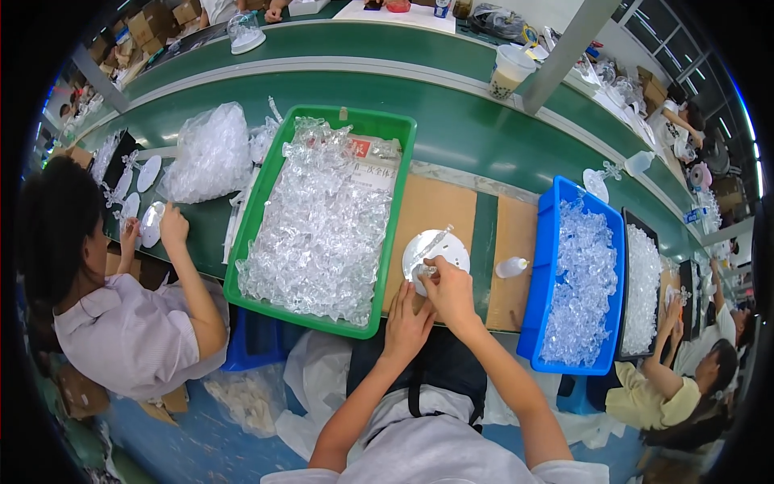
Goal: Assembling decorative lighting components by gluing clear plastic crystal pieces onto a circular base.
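Note:
A round white disc [458,252] lies at the near middle of the bench on brown cardboard, with a long clear plastic piece [436,242] across its upper part. At the disc's lower left rim, my left hand [408,329] has its fingertips closed on the edge. My right hand [452,298] reaches over the disc, thumb and forefinger pinching a small clear plastic part [426,273] against its surface. The fingers partly hide that part. Just right of the disc lies a small translucent squeeze bottle [511,267].
A green crate [242,280] of clear plastic pieces is on my left; a blue crate [528,323] of similar pieces is on my right. Beyond them stands a cup of drink [510,71] beside a metal post [568,56]. Co-workers [133,310] sit on both sides.

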Action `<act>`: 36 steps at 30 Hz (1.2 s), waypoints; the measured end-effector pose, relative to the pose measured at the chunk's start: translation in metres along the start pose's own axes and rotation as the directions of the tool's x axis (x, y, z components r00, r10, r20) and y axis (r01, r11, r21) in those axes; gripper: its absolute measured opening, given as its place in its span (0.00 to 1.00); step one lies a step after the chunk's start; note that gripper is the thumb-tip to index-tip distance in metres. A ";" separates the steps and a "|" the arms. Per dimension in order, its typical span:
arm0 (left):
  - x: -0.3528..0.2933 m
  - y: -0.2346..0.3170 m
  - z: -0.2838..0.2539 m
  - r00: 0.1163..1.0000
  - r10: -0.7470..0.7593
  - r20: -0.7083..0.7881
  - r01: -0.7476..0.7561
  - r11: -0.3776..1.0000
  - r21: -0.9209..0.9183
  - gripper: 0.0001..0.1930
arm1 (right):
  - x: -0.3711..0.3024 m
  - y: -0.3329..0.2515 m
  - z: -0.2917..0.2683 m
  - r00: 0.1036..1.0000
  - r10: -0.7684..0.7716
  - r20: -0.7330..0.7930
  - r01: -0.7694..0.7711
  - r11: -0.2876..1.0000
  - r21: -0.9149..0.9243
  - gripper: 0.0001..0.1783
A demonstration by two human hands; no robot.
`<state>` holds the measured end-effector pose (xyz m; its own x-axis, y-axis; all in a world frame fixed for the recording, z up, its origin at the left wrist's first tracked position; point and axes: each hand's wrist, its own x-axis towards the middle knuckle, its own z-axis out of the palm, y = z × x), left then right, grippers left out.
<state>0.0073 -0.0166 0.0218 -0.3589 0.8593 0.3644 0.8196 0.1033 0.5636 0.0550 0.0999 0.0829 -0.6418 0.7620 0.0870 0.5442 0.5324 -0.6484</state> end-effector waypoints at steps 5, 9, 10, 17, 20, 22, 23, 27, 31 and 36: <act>-0.001 -0.001 0.006 1.000 -0.019 -0.002 0.019 1.000 -0.017 0.16 | 0.007 0.002 -0.005 0.999 0.039 -0.019 -0.037 0.996 0.079 0.13; -0.001 -0.001 0.003 1.000 -0.020 0.008 0.020 1.000 -0.012 0.17 | 0.002 0.003 -0.002 0.999 0.017 -0.030 -0.017 1.000 0.019 0.13; -0.001 -0.001 0.003 1.000 -0.021 0.005 0.021 1.000 -0.011 0.17 | 0.001 0.001 -0.004 0.999 0.042 0.000 -0.042 0.999 0.000 0.13; -0.001 -0.005 -0.002 0.999 -0.030 0.044 0.033 0.998 -0.062 0.19 | 0.003 -0.014 0.004 0.998 -0.014 0.062 0.030 0.962 -0.270 0.14; 0.002 -0.001 -0.006 0.994 -0.111 0.021 0.113 0.986 -0.126 0.22 | 0.001 0.000 0.003 0.999 -0.006 -0.032 0.003 0.994 -0.113 0.13; 0.005 0.002 -0.003 0.986 -0.168 -0.015 0.163 0.972 -0.168 0.25 | 0.000 0.007 -0.004 0.999 0.014 -0.030 -0.015 1.000 -0.019 0.13; 0.006 0.004 0.002 0.975 -0.218 -0.030 0.206 0.952 -0.228 0.26 | 0.001 0.007 -0.005 0.999 0.037 -0.027 -0.034 0.997 0.075 0.13; 0.022 0.010 0.009 0.900 -0.435 -0.041 0.319 0.718 -0.619 0.26 | -0.007 0.013 0.000 0.996 0.056 -0.069 -0.046 0.990 0.136 0.15; 0.033 0.011 0.006 0.741 -0.658 0.135 0.268 0.105 -0.958 0.23 | -0.011 0.032 -0.009 0.979 0.192 -0.066 -0.152 0.908 0.390 0.16; 0.045 0.024 -0.004 0.789 -0.510 0.342 0.246 -0.248 -0.937 0.23 | -0.021 0.056 -0.030 0.952 0.288 0.102 -0.251 0.549 0.797 0.18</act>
<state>0.0092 0.0225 0.0543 -0.5484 0.7970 -0.2531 -0.7100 -0.2838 0.6445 0.1150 0.1247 0.0674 -0.5097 0.8412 -0.1808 0.0289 -0.1933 -0.9807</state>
